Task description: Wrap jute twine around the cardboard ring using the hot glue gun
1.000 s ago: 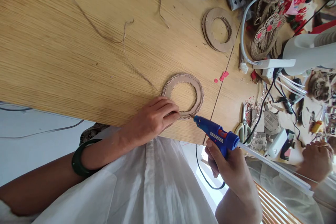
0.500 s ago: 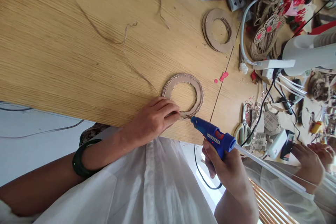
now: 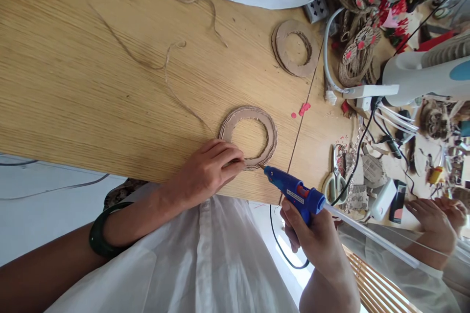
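Observation:
A cardboard ring (image 3: pixel 270 129) with twine round its outer edge lies near the table's front edge. My left hand (image 3: pixel 211 168) is closed on the ring's lower left side, fingertips pressed together. Thin twine (image 3: pixel 183 105) runs from beside those fingers up and left across the wood. My right hand (image 3: pixel 312 232) is wrapped round the handle of a blue glue gun (image 3: pixel 293 188), a long white glue stick (image 3: pixel 370 234) projecting from its back. The gun's nozzle is at the ring's lower right edge.
More cardboard rings (image 3: pixel 281 49) lie stacked farther back, with red dots (image 3: pixel 304 109) nearer. Scissors (image 3: pixel 335 178), cables, a white appliance (image 3: pixel 407 68) and craft scraps crowd the right. Another person's hands (image 3: pixel 436 217) are at far right.
The view has shifted, so the table items appear slightly left and mostly lower. The nozzle stays at the ring's edge, a little farther right along it. Both hands keep their holds.

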Available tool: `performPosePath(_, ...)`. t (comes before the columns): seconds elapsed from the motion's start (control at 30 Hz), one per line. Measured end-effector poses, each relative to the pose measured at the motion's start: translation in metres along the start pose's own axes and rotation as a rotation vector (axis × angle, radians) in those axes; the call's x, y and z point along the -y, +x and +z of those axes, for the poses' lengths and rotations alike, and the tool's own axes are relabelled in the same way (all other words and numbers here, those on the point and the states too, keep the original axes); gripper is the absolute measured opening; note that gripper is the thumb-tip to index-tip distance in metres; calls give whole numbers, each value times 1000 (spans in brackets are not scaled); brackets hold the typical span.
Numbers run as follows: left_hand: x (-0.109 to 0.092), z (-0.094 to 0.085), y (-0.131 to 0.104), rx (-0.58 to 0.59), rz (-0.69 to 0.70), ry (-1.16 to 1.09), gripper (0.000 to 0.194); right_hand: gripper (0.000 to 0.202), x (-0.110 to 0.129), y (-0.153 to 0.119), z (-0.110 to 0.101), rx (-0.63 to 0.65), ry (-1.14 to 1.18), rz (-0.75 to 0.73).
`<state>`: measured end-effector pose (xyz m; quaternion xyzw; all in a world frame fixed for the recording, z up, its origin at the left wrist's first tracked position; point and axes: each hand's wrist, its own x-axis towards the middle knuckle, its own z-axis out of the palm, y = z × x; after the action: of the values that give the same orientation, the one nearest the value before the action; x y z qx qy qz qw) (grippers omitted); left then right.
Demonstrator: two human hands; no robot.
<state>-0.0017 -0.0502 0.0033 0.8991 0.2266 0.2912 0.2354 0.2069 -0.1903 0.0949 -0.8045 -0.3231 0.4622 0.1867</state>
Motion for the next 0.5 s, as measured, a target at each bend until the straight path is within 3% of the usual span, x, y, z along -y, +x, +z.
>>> performPosePath(0.3, -3, 0, 2, -18, 0, 8, 13, 46, -2, 6, -6, -7, 105, 16)
performPosePath(0.5, -5, 1, 5, 32, -23, 45, 13, 44, -4, 11, -7, 68, 160, -8)
